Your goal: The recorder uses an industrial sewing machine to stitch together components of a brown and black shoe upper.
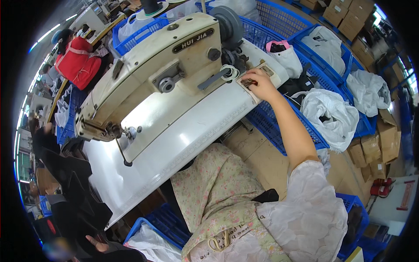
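My right hand [261, 85] reaches out to the far right end of the white sewing table [192, 135], fingertips down on a small beige control box [262, 72] beside the machine's handwheel [228, 24]. The cream industrial sewing machine [166, 74] lies across the table, with its needle end [104, 130] to the left. My left hand [97, 243] shows low at the left, against a heap of black fabric [74, 192] that partly covers it. Whether it grips the cloth is unclear. A floral garment [214, 187] covers my lap.
Blue plastic crates [301, 126] with white bags [331, 115] and dark cloth stand right of the table. Another blue crate [157, 220] sits by my knees. Cardboard boxes [371, 148] line the right side. A person in red [77, 61] sits at the far left.
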Tool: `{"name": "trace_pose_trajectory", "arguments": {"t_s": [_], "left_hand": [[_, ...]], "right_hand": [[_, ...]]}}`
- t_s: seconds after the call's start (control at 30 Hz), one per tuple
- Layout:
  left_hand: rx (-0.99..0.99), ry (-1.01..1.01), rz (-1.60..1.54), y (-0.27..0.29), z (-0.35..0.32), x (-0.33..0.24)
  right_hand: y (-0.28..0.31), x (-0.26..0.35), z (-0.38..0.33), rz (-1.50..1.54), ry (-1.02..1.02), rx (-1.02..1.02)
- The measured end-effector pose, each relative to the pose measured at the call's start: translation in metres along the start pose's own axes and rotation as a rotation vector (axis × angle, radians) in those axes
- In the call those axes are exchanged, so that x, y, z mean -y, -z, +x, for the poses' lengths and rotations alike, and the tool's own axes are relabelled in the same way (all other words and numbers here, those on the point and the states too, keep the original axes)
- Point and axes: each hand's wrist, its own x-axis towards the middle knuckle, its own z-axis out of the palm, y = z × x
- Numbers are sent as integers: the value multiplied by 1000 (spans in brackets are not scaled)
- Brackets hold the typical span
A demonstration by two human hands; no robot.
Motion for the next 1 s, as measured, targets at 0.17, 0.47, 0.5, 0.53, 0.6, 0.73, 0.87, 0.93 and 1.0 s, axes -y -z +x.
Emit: {"name": "trace_pose_trajectory", "arguments": {"t_s": [0.17,0.47,0.5,0.53,0.6,0.73,0.87,0.93,1.0], "left_hand": [[-4,26,10,-18,2,-6],[-17,53,13,-39,-4,-16],[-20,55,13,-40,-5,-17],[-27,59,14,-41,-5,-18],[-40,63,19,-41,-6,-19],[-71,83,27,-36,-7,-18],[-83,91,36,-36,-7,-19],[-87,94,37,-39,-7,-19],[-83,87,38,-43,-7,-19]], "right_hand": [[21,-8,-2,67,42,212],[37,-51,121,-15,-320,-244],[26,-52,141,-5,-289,-237],[14,-50,162,-175,-322,-204],[-5,-47,188,-337,-336,-173],[-20,-41,208,-475,-186,-18],[-20,-60,219,-413,-314,274],[-24,-78,222,-478,-130,173],[-26,-95,228,-394,-160,107]]}}
